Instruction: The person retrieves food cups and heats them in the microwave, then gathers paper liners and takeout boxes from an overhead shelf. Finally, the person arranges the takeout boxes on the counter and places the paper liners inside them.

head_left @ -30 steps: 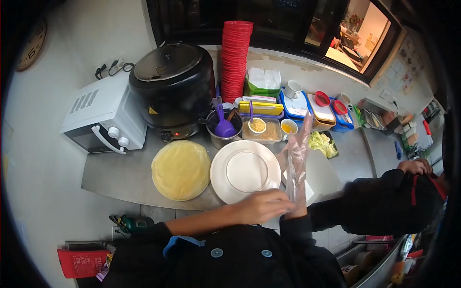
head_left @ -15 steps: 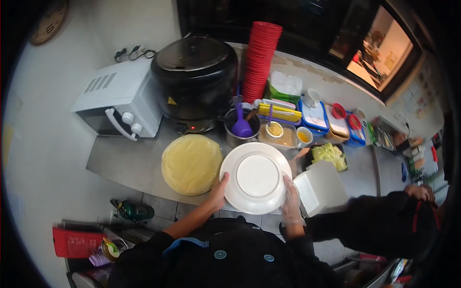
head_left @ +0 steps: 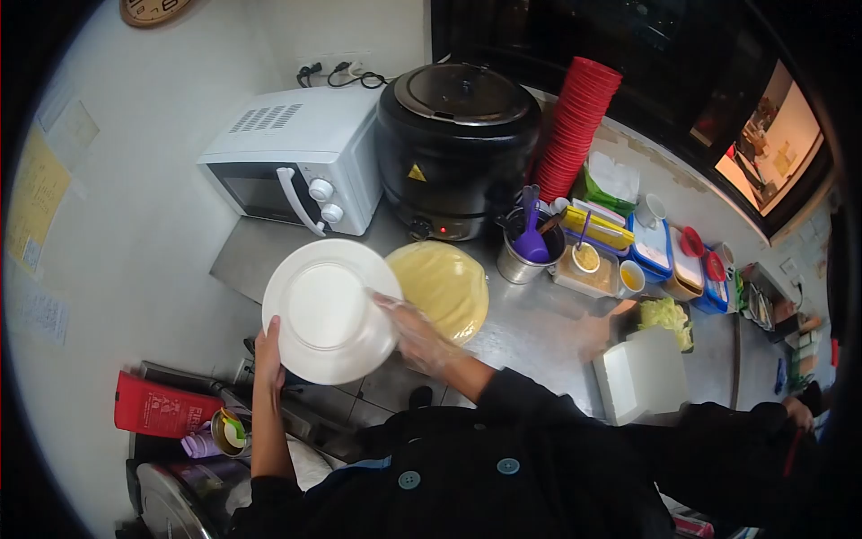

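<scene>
White plate (head_left: 325, 305): one, foot ring facing up, raised over the counter's (head_left: 525, 332) near edge, toward its left corner.

Left hand (head_left: 268, 357): bare; fingers gripping the plate's lower left rim.

Right hand (head_left: 420, 338): in a clear glove, blurred; fingers laid over the plate's right side, whether gripping cannot be told.

Yellow round item (head_left: 442, 289): one, with a glossy top, at the near edge, just beside the plate and partly behind the right hand.

Metal pot (head_left: 519, 268): near the middle of the counter, holding a purple ladle (head_left: 532, 244).

Clear tub (head_left: 588, 278): right of the pot, a small white cup (head_left: 586, 259) on it.

Lettuce (head_left: 666, 322): farther right, in a dark tray.

White box (head_left: 642, 375): open, toward the near edge, in front of the lettuce.

Along the far edge, from the left corner: white microwave (head_left: 292, 162), black kettle (head_left: 458, 153), stack of red cups (head_left: 579, 121).
</scene>
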`<state>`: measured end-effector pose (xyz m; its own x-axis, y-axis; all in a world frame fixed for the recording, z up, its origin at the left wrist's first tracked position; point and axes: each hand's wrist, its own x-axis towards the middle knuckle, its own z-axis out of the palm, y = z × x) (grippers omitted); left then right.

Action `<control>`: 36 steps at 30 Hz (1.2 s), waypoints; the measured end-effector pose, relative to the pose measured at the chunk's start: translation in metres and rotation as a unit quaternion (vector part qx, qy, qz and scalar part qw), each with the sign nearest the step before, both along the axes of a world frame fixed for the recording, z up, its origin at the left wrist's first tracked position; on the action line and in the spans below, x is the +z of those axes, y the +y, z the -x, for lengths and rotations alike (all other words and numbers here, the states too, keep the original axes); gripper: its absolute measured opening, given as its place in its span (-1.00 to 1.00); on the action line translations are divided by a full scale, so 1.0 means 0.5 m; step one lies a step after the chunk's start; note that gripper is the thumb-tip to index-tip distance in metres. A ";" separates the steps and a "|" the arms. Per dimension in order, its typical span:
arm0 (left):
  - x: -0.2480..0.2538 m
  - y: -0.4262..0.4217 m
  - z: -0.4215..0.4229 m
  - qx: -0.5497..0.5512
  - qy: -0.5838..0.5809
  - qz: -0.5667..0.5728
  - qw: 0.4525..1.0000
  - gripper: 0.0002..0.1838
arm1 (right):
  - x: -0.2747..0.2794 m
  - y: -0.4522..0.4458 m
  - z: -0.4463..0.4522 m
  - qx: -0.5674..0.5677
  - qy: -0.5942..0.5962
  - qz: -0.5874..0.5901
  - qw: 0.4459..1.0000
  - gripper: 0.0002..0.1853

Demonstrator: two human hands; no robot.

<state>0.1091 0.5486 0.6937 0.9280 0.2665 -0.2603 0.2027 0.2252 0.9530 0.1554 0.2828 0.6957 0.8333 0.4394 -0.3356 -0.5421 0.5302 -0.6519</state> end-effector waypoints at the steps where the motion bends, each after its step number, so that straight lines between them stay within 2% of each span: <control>1: -0.026 0.038 -0.010 0.003 0.016 0.003 1.000 -0.48 | -0.006 0.024 -0.011 0.036 -0.008 0.011 0.999 -0.32; 3: -0.087 0.094 -0.028 0.016 0.019 -0.006 1.000 -0.46 | -0.010 0.070 -0.028 0.068 -0.020 0.019 0.997 -0.34; 5: -0.106 0.115 -0.043 0.021 0.027 -0.012 0.999 -0.44 | -0.021 0.098 -0.031 0.003 -0.050 0.108 0.993 -0.42; 6: -0.113 0.117 -0.048 0.019 0.033 0.009 0.999 -0.43 | -0.026 0.090 -0.046 -0.002 -0.047 0.110 0.993 -0.42; 7: -0.116 0.116 -0.055 0.017 0.040 0.030 0.999 -0.41 | -0.037 0.065 -0.069 0.091 -0.121 0.265 0.952 -0.48; 8: -0.118 0.116 -0.063 0.013 0.041 0.033 0.999 -0.41 | -0.052 0.032 -0.087 0.182 -0.190 0.408 0.874 -0.54; 9: -0.114 0.114 -0.071 0.001 0.041 0.025 0.999 -0.40 | -0.136 -0.017 -0.092 0.001 -0.340 0.534 0.774 -0.58; 10: -0.112 0.112 -0.082 -0.011 0.039 0.017 0.999 -0.40 | -0.210 -0.078 -0.090 -0.179 -0.464 0.618 0.609 -0.62; 11: -0.115 0.114 -0.096 -0.014 0.040 0.021 0.999 -0.40 | -0.130 -0.138 -0.076 -0.318 -0.395 0.634 0.584 -0.67; 12: -0.117 0.117 -0.112 -0.040 0.044 0.026 0.998 -0.40 | -0.153 -0.211 -0.079 -0.328 -0.357 0.680 0.551 -0.70; 13: -0.116 0.117 -0.128 -0.068 0.046 0.029 0.996 -0.40 | -0.142 -0.257 -0.080 -0.271 -0.204 0.669 0.662 -0.70; 14: -0.112 0.112 -0.140 -0.073 0.047 0.030 0.996 -0.40 | -0.129 -0.280 -0.078 -0.205 -0.041 0.629 0.748 -0.69; 15: -0.104 0.104 -0.151 -0.079 0.055 0.022 0.995 -0.40 | -0.119 -0.278 -0.071 -0.210 -0.038 0.630 0.747 -0.69; 16: -0.100 0.095 -0.161 -0.086 0.062 0.015 0.994 -0.39 | -0.109 -0.272 -0.068 -0.226 -0.030 0.487 0.843 -0.64; 17: -0.100 0.085 -0.168 -0.093 0.062 0.014 0.994 -0.39 | -0.105 -0.271 -0.065 -0.236 -0.022 0.329 0.914 -0.59; 18: -0.101 0.077 -0.172 -0.108 0.060 -0.001 0.992 -0.39 | -0.127 -0.278 -0.078 -0.175 -0.021 0.373 0.911 -0.53; 19: -0.102 0.068 -0.178 -0.124 0.058 -0.016 0.990 -0.38 | -0.178 -0.282 -0.084 -0.183 -0.017 0.372 0.910 -0.53; 21: -0.111 0.061 -0.185 -0.133 0.054 -0.016 0.989 -0.37 | -0.268 -0.288 -0.087 -0.215 -0.102 0.113 0.965 -0.48; 23: -0.117 0.053 -0.188 -0.143 0.051 -0.015 0.988 -0.36 | -0.177 -0.268 -0.040 -0.219 -0.108 0.137 0.960 -0.42; 25: -0.111 0.050 -0.181 -0.139 0.048 0.007 0.989 -0.37 | -0.123 -0.253 -0.016 -0.231 -0.010 0.093 0.968 -0.38; 29: -0.119 0.025 -0.165 -0.133 0.027 0.044 0.990 -0.41 | -0.127 -0.266 0.045 -0.262 -0.009 0.083 0.961 -0.40; 31: -0.121 0.001 -0.156 -0.137 0.024 0.045 0.989 -0.41 | -0.101 -0.284 0.087 -0.319 -0.056 0.241 0.915 -0.41; 34: -0.120 -0.044 -0.152 -0.141 0.026 0.041 0.989 -0.41 | -0.236 -0.390 0.131 -0.346 -0.038 0.200 0.916 -0.38; 35: -0.121 -0.059 -0.155 -0.139 0.030 0.036 0.989 -0.41 | -0.231 -0.424 0.154 -0.354 -0.037 0.201 0.913 -0.38; 36: -0.125 -0.071 -0.159 -0.148 0.031 0.038 0.988 -0.41 | -0.220 -0.456 0.180 -0.360 -0.040 0.255 0.896 -0.40</control>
